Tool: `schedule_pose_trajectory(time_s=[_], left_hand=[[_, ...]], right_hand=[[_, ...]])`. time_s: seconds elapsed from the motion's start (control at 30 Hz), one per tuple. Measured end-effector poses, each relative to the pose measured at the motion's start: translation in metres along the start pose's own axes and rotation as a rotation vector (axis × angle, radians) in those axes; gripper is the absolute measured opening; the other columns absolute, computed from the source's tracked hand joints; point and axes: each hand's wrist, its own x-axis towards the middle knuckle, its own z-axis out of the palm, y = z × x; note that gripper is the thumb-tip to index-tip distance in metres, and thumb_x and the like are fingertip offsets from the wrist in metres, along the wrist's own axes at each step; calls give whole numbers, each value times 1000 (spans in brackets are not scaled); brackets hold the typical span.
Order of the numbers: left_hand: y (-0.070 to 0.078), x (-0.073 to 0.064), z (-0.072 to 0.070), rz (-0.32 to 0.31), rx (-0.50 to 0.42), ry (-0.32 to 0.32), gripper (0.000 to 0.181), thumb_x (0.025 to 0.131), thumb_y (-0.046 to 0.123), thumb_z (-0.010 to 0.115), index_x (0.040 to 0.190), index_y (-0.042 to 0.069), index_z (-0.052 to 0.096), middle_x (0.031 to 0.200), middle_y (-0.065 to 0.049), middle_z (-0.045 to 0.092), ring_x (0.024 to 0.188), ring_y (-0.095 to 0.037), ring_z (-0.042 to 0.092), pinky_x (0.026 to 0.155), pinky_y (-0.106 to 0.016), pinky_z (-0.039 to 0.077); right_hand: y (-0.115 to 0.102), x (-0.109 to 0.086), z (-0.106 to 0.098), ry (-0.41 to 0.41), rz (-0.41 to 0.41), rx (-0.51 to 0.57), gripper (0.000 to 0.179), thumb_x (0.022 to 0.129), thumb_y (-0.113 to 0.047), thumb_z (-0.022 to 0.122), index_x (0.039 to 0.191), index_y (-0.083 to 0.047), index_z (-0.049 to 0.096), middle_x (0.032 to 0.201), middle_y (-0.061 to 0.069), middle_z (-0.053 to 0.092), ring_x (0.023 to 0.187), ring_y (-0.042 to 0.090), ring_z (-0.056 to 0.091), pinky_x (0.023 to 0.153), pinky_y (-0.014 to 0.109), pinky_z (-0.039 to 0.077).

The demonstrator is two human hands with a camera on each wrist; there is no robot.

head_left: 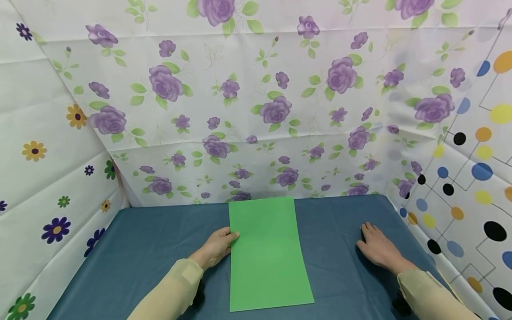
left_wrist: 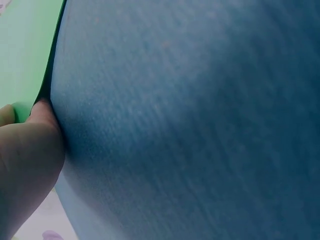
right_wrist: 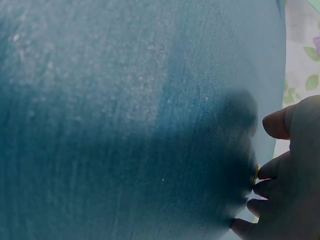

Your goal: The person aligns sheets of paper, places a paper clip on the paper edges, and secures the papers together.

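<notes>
A flat green sheet [head_left: 266, 258], like paper or thin card, stands out in the middle of the head view. My left hand [head_left: 218, 246] pinches its left edge, thumb on the front and fingers behind. In the left wrist view the thumb and a finger hold the edge of the green sheet [left_wrist: 25, 55], which is raised off the cloth there. Off to the right, my right hand [head_left: 379, 249] is apart from the sheet, palm down at the blue cloth with fingers extended. The right wrist view has the right hand [right_wrist: 295, 175] at its edge, holding nothing, its shadow on the cloth.
A dark blue cloth [head_left: 160, 240] covers the table. Behind it hangs a white sheet with purple roses [head_left: 276, 109]. A flowered white sheet [head_left: 40, 186] closes the left side, and one with coloured dots [head_left: 472, 195] the right.
</notes>
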Motion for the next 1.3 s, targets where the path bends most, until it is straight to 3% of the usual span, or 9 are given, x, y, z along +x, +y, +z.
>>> schedule_pose_trajectory(time_s=[0.27, 0.73, 1.3], left_hand=[[-1, 1, 0, 4, 3, -1, 43, 111, 17, 50, 146, -7, 46, 134, -21, 60, 113, -28, 65, 94, -42, 56], [-1, 1, -1, 0, 13, -7, 44, 111, 17, 49, 148, -7, 44, 133, -17, 61, 113, -25, 65, 95, -40, 56], [-2, 0, -1, -2, 21, -16, 44, 111, 18, 48, 148, -5, 45, 134, -17, 60, 114, -25, 65, 96, -40, 55]], right_hand=[[-1, 0, 2, 17, -17, -27, 63, 107, -25, 45, 150, 19, 32, 155, 44, 21, 141, 62, 20, 113, 72, 21], [-23, 6, 11, 55, -56, -52, 59, 107, -21, 45, 151, 17, 34, 157, 41, 23, 143, 60, 22, 113, 71, 24], [-62, 28, 23, -25, -74, -38, 59, 109, -24, 38, 156, 10, 29, 162, 34, 21, 148, 54, 17, 117, 69, 18]])
